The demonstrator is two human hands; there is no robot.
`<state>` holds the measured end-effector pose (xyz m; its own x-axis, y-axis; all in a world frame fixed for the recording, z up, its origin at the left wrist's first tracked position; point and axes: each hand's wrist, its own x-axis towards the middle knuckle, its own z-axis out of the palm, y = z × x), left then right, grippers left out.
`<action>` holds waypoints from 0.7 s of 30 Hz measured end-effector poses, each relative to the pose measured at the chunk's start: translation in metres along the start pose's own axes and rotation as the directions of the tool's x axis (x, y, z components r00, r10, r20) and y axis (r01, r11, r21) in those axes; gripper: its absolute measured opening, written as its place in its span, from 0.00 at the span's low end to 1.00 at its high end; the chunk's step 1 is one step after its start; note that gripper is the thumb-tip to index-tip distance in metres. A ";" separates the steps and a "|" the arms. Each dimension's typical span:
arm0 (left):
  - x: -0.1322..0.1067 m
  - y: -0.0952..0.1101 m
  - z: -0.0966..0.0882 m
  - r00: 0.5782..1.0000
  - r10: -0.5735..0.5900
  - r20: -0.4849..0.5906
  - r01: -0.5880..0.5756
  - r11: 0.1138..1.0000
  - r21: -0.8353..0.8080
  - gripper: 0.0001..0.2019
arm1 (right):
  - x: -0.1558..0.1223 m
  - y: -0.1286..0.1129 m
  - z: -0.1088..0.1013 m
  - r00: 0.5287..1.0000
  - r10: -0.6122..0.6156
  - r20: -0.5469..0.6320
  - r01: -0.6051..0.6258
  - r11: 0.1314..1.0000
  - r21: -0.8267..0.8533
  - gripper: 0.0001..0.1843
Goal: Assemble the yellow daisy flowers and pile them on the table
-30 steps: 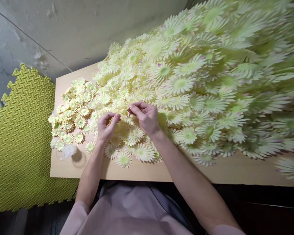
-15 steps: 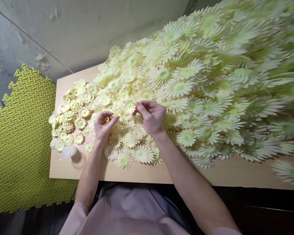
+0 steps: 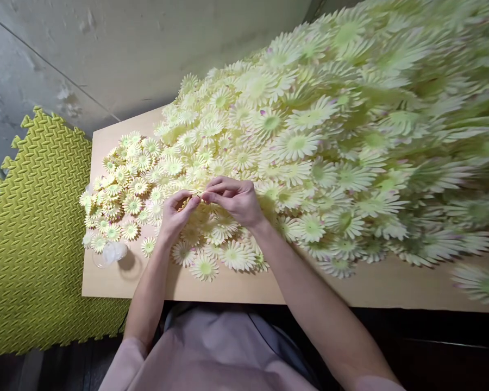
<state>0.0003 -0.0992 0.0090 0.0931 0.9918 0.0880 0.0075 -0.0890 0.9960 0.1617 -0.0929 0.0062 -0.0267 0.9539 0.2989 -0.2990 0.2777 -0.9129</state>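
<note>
A huge heap of pale yellow-green daisy flower heads (image 3: 309,136) covers most of a light wooden table (image 3: 236,285). My left hand (image 3: 175,214) and my right hand (image 3: 234,200) meet fingertip to fingertip over the front left of the heap. Both are pinched shut on a small pale flower piece (image 3: 200,198) held between them; its exact shape is hidden by the fingers. Loose single flowers (image 3: 206,266) lie flat just in front of my hands.
A small clear plastic item (image 3: 111,252) lies near the table's left front corner. Green interlocking foam mats (image 3: 32,233) cover the floor to the left. A grey concrete floor lies beyond. The heap rises high at the right.
My right hand has moved left and slightly down from the heap to meet my left hand; the fingertips that were apart now touch around a flower piece.
</note>
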 end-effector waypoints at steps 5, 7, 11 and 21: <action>-0.003 0.004 0.003 0.999 -0.033 -0.043 0.031 0.999 -0.044 0.11 | 0.002 -0.002 -0.004 0.997 0.045 0.055 -0.050 0.994 0.101 0.05; -0.003 0.006 0.004 0.998 -0.052 -0.043 0.049 0.997 -0.060 0.11 | 0.002 -0.003 -0.004 0.996 0.058 0.062 -0.065 0.992 0.106 0.04; -0.004 0.006 0.003 0.998 -0.049 -0.049 0.046 0.997 -0.066 0.10 | 0.002 -0.003 -0.002 0.996 0.085 0.042 -0.088 0.993 0.085 0.05; -0.003 0.002 0.000 0.999 -0.032 -0.036 0.030 0.998 -0.048 0.09 | 0.003 0.001 -0.006 0.993 0.094 0.073 -0.103 0.987 0.124 0.07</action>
<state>0.0004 -0.1021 0.0111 0.0568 0.9968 0.0566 -0.0374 -0.0545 0.9978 0.1676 -0.0893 0.0046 -0.1244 0.9649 0.2311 -0.4110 0.1619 -0.8972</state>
